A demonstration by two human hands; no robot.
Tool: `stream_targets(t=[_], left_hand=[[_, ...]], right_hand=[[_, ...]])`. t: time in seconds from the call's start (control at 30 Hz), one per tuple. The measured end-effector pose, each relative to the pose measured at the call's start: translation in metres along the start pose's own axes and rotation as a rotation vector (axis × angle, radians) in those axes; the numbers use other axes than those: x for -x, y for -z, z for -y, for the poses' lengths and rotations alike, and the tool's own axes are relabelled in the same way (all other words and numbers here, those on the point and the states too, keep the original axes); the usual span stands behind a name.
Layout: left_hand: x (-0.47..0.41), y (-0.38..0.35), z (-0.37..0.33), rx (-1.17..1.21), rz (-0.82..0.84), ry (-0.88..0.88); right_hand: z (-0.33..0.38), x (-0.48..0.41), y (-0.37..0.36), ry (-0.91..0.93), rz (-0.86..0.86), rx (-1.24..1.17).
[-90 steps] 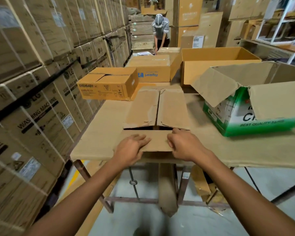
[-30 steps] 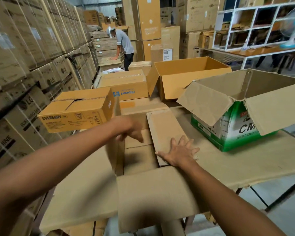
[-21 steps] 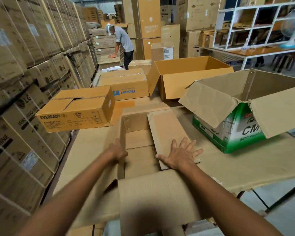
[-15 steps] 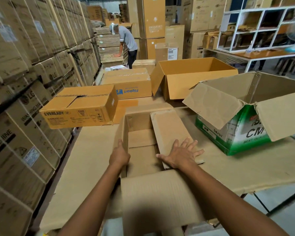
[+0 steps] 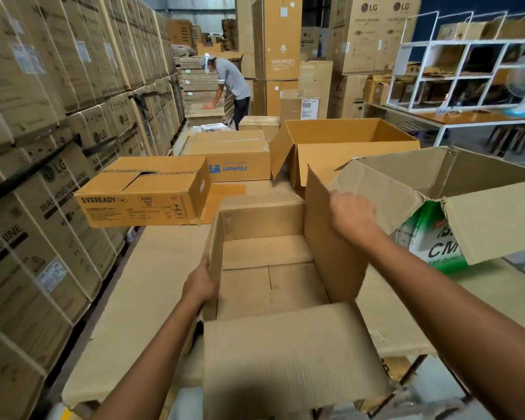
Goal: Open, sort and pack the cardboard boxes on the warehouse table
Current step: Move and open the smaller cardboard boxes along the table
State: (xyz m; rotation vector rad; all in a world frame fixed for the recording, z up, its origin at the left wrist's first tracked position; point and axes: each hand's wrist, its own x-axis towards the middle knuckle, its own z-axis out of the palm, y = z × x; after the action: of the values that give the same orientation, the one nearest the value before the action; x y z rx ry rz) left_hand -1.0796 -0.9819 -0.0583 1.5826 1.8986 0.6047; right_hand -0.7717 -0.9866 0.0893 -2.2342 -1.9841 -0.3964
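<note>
Box open; left hand grip curled round its side; right hand grip clasping upright flap.

The cardboard-covered worktop carries an open plain carton at centre, an Eveready box at left, a green-printed carton at right, and a Flipkart box and a wide open carton behind.

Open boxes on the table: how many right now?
3. The plain box held by the left hand and right hand; the green-printed box at right; the large box behind them. Others may be hidden beyond.
</note>
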Motion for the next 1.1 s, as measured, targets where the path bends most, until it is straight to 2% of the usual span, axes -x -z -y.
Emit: stream_targets(t=[0.07, 0.17, 0.2, 0.27, 0.37, 0.57, 0.77, 0.87, 1.1], left_hand=[[0.002, 0.002, 0.005, 0.017, 0.014, 0.007], [0.007, 0.005, 0.011, 0.044, 0.027, -0.001], [0.008, 0.005, 0.012, 0.055, 0.021, -0.003], [0.009, 0.005, 0.014, 0.063, 0.01, -0.003], [0.011, 0.004, 0.013, 0.064, 0.011, -0.001], [0.019, 0.003, 0.005, 0.074, -0.007, -0.019], [-0.003, 0.0, 0.013, -0.144, -0.054, 0.027], [-0.025, 0.006, 0.003, -0.282, -0.084, -0.012], [-0.109, 0.009, -0.028, -0.488, 0.024, -0.138]], right_hand=[[-0.021, 0.005, -0.007, -0.027, 0.033, 0.163], [-0.04, 0.016, -0.042, 0.034, 0.193, 0.321], [-0.041, 0.022, -0.058, 0.057, 0.264, 0.282], [-0.03, 0.035, -0.085, 0.022, 0.407, 0.032], [-0.003, 0.055, -0.111, -0.045, 0.523, -0.253], [-0.003, 0.056, -0.125, -0.012, 0.371, -0.215], [-0.001, 0.042, -0.128, -0.031, 0.356, -0.16], [0.0, 0.021, -0.129, 0.01, 0.362, -0.176], [0.009, -0.045, -0.159, 0.097, 0.462, -0.182]])
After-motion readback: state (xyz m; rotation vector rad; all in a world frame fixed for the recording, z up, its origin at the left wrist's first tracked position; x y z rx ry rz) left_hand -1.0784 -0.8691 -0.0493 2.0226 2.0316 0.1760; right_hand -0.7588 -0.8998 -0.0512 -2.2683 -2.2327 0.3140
